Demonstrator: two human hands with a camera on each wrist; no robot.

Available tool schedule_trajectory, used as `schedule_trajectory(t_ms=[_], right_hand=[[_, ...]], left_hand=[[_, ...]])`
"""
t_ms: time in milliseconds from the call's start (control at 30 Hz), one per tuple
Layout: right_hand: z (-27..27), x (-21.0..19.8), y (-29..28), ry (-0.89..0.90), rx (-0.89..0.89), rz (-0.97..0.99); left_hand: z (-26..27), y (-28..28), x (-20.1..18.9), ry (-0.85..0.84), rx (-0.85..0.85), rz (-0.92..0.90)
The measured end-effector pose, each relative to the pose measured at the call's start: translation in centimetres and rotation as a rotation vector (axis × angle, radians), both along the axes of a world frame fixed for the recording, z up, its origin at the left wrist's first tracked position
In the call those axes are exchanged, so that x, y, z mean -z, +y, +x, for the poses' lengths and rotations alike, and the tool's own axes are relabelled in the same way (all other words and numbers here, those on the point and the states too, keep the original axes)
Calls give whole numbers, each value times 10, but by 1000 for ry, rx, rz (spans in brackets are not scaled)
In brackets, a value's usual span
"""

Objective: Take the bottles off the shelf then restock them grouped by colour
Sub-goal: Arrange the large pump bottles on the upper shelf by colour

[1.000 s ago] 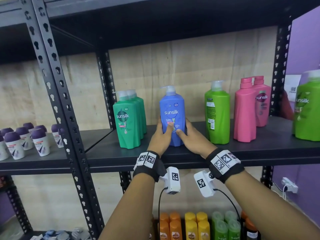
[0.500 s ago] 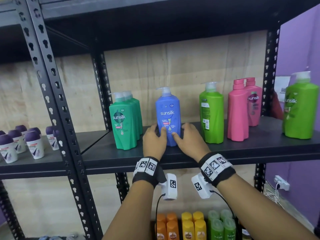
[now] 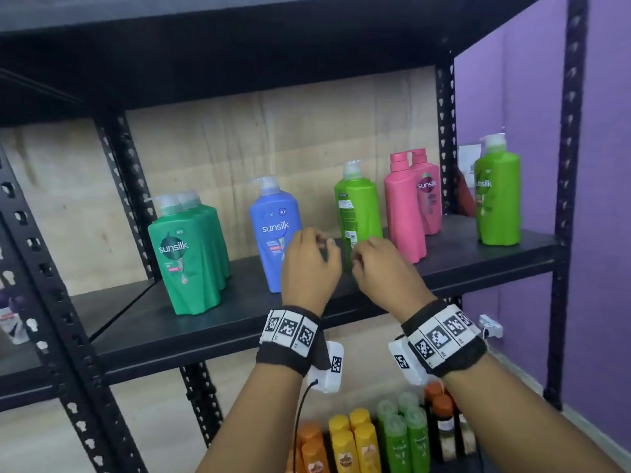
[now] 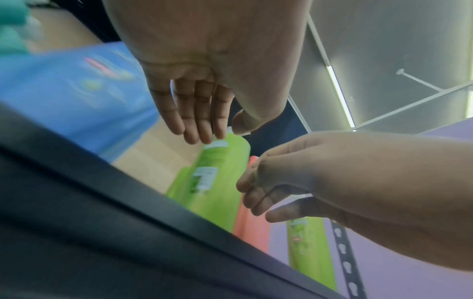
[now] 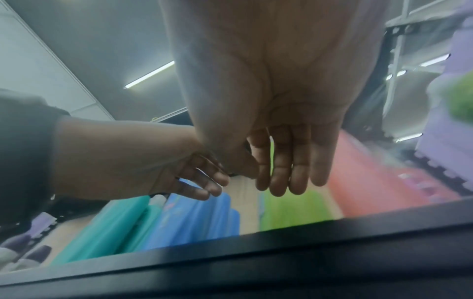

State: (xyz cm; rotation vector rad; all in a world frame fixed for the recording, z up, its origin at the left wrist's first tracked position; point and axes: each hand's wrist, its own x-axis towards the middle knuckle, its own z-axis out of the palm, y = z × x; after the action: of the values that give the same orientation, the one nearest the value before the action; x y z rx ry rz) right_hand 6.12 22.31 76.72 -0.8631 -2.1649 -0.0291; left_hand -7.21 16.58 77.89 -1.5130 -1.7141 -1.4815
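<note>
Bottles stood upright on the black shelf beyond both hands: a blue bottle just left of the left hand, a lime-green bottle directly behind the right hand, and two pink bottles just right of that hand. Dark green bottles stood well to the left of the hands, and another lime-green bottle well to the right. Both hands hovered side by side above the shelf edge, near each other but apart. In the wrist views the fingers of each hand hung relaxed and lightly bent, and neither hand held anything.
</note>
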Motion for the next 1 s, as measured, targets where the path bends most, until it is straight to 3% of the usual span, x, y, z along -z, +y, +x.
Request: schedule_trajectory(t_ms=[167, 500, 833, 1000], right_hand=[[66, -2, 18, 58, 94, 14], [192, -6, 64, 93, 338, 24], [219, -52, 118, 154, 369, 129], [222, -76, 148, 204, 285, -22]], left_hand=[[52, 29, -18, 72, 90, -127], [132, 78, -36, 123, 148, -62], [144, 111, -57, 151, -46, 43], [144, 132, -74, -42, 17, -15]])
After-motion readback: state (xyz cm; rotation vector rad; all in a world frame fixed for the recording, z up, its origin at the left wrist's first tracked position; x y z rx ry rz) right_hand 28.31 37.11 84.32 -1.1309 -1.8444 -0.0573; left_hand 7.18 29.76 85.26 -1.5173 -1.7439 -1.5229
